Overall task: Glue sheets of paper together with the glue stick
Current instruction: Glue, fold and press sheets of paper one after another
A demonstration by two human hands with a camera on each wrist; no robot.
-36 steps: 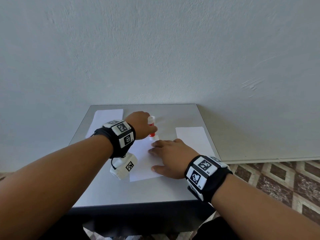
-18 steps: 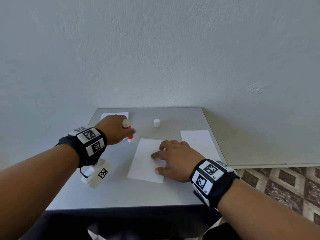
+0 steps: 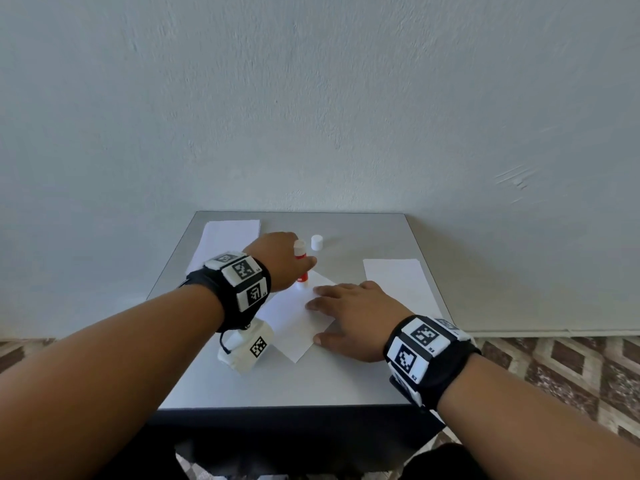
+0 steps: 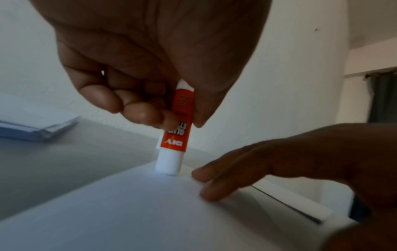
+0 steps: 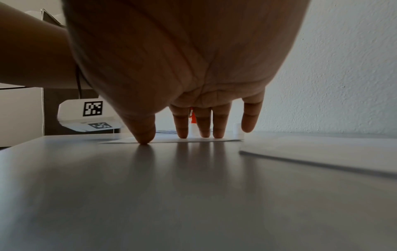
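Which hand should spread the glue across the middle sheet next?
Left. The left hand already grips the uncapped glue stick, tip down on the middle sheet. The right hand lies flat on that sheet, pinning it, so it should stay put.

The glue stick (image 4: 174,130) is red-orange with white ends and white lettering. Its cap (image 3: 317,242) is white, as are the paper sheets (image 3: 298,320). The worktop (image 3: 277,382) is grey. Black wristbands (image 3: 239,282) carry black-and-white square markers. The floor (image 3: 561,368) shows brown and cream diamonds.
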